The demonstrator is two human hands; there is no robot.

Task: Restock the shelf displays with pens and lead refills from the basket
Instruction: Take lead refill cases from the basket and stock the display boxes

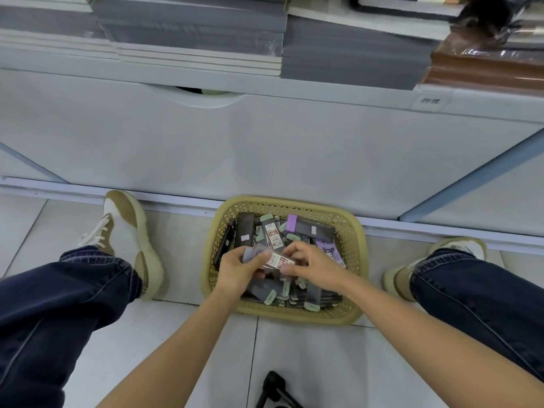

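While pinching lead refill case (pixel 278 260) with left hand (pixel 235 270) and right hand (pixel 312 265), both curled on it, just above basket (pixel 360 260) at lower centre of frame, expect light, stiff, slippery plastic, so grip across flat faces mid-length, not by cap end.

Bright even light, soft shadows, fisheye bend, top edge blurry.
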